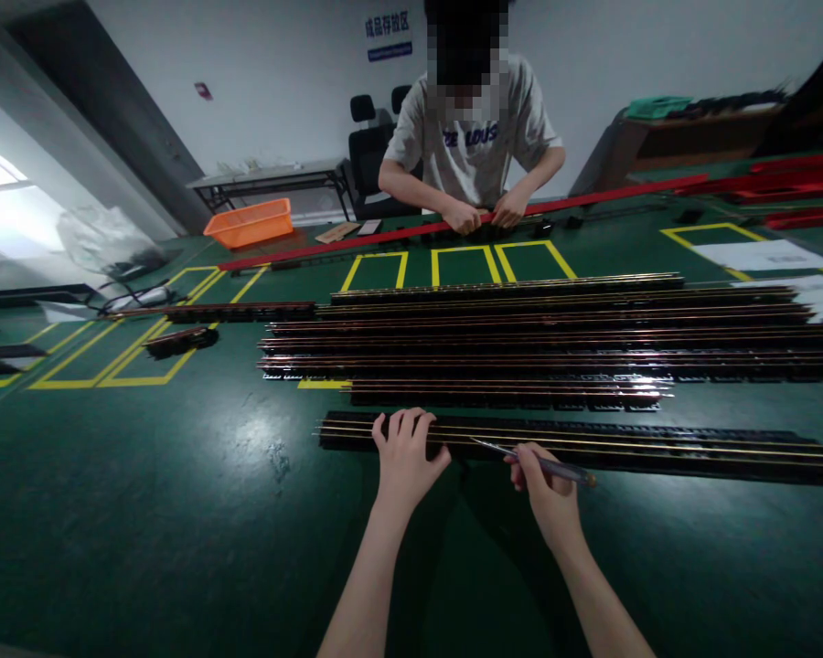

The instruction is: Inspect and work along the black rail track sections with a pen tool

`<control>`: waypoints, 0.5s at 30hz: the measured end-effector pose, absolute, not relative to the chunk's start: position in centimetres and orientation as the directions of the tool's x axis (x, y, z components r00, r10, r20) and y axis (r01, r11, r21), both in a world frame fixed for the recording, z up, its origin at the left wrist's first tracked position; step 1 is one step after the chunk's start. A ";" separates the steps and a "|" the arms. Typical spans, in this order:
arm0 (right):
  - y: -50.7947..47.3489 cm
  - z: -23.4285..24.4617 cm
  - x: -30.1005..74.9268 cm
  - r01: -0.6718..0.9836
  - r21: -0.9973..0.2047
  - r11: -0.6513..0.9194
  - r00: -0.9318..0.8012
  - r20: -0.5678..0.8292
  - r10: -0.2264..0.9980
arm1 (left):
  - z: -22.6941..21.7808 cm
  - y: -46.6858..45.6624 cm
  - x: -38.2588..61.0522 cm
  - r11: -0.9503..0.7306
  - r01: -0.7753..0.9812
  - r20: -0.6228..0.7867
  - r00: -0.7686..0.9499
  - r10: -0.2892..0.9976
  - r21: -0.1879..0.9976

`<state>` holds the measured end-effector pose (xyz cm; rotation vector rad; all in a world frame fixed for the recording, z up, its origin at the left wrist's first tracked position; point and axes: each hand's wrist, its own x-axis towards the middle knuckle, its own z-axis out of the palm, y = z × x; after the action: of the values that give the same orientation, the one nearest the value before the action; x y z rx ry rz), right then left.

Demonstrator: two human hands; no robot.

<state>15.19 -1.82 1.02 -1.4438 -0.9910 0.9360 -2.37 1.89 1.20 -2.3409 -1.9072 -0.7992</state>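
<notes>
A long black strip with thin brass rails (658,445) lies across the green table in front of me. My left hand (404,452) rests on the strip near its left end, fingers curled over its far edge. My right hand (545,484) is closed on a thin metal tool (535,461), held like a pen, with its tip pointing left at the strip's near rail.
Several more long dark strips (555,338) lie stacked behind. Across the table a person in a grey shirt (473,137) holds a long red strip (590,196) with both hands. An orange basket (249,222) sits far left. Yellow marked boxes (463,265) line the table.
</notes>
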 end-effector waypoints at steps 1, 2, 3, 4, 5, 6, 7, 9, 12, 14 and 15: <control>-1.8 1.1 15.2 0.078 -0.996 -0.050 0.345 -0.020 0.938 | 1.2 1.9 -2.4 -0.251 0.919 0.398 0.117 0.910 0.304; -1.8 1.2 15.1 0.077 -0.996 -0.047 0.349 -0.017 0.937 | 1.2 1.9 -2.4 -0.250 0.918 0.398 0.113 0.910 0.309; -1.8 1.2 15.1 0.076 -0.996 -0.045 0.352 -0.015 0.936 | 1.3 1.8 -2.4 -0.249 0.916 0.396 0.112 0.912 0.314; -1.8 1.3 15.1 0.073 -0.996 -0.045 0.353 -0.016 0.936 | 1.3 1.8 -2.5 -0.247 0.915 0.392 0.110 0.913 0.318; -1.8 1.3 15.1 0.069 -0.996 -0.048 0.353 -0.020 0.935 | 1.4 1.8 -2.5 -0.246 0.915 0.386 0.111 0.916 0.321; -1.8 1.4 15.1 0.065 -0.997 -0.051 0.353 -0.025 0.935 | 1.4 1.8 -2.5 -0.245 0.914 0.381 0.111 0.918 0.323; -1.8 1.4 15.1 0.061 -0.997 -0.054 0.354 -0.029 0.935 | 1.5 1.8 -2.6 -0.243 0.914 0.378 0.110 0.919 0.325; -1.8 1.5 15.0 0.048 -0.998 -0.052 0.358 -0.031 0.933 | 1.4 1.8 -2.7 -0.236 0.915 0.378 0.102 0.920 0.327; -1.9 1.6 15.0 0.032 -0.998 -0.050 0.370 -0.034 0.928 | 1.1 1.9 -2.9 -0.235 0.919 0.388 0.100 0.916 0.317; -1.9 1.6 15.0 0.030 -0.998 -0.049 0.378 -0.034 0.925 | 1.1 1.9 -3.0 -0.244 0.920 0.390 0.112 0.914 0.307; -1.9 1.6 15.0 0.031 -0.998 -0.050 0.381 -0.034 0.924 | 1.1 1.9 -3.0 -0.247 0.921 0.391 0.116 0.913 0.302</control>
<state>14.97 -1.93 1.63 -1.4293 -0.9233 0.9261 -3.00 1.91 1.06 -2.3360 -1.9190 -0.7982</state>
